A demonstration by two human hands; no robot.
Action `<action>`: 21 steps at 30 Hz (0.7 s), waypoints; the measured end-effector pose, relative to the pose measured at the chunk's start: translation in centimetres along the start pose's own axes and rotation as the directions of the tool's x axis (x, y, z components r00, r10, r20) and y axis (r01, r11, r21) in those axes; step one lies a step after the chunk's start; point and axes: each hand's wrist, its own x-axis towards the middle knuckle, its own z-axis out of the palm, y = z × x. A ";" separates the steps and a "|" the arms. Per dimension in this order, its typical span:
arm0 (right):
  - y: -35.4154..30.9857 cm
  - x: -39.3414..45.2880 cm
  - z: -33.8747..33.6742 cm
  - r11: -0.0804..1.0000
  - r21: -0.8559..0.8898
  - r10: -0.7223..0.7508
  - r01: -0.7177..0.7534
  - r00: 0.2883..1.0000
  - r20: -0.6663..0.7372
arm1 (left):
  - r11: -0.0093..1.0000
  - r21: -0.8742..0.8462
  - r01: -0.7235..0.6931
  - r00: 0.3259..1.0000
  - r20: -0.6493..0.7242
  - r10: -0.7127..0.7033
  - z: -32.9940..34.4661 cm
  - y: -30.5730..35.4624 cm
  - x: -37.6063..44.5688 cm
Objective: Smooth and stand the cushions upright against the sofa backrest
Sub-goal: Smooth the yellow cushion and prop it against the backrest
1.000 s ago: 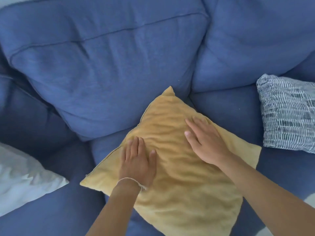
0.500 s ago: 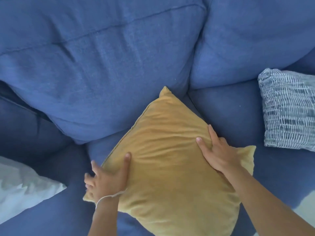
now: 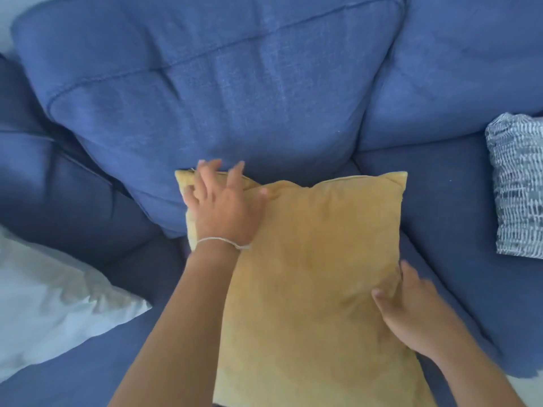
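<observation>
Your right hand (image 3: 411,312) sat nearest, low on the yellow cushion's (image 3: 320,259) right edge, thumb on the front face and fingers curled round the side, so a loose pinch on the edge. Half a second before, that hand lay flat up near the right corner; it had slid down toward you. Your left hand (image 3: 223,207) had jumped the other way: from gripping the near-left corner to the far-left corner, fingers spread, tips at the top seam and touching the sofa backrest (image 3: 235,92); the motion blur made it hard to tell whether it pressed or pinched there.

The cushion itself had turned. Earlier it sat as a diamond, one corner poking at the backrest. Now it lay square, top edge running along the base of the backrest, on the sofa seat (image 3: 440,183).

My read: smoothing was done, squaring up was done, and tipping it upright was the step in hand. It looked only partly raised, not yet standing.

The white cushion (image 3: 58,295) at left and the patterned cushion (image 3: 517,183) at right sat well apart, not in hand.
</observation>
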 end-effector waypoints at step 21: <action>-9.1 10.5 3.7 0.744 -0.399 -0.601 0.537 0.798 -0.045 | 0.983 0.029 -0.179 0.932 0.325 0.161 8.0 -2.7 -6.3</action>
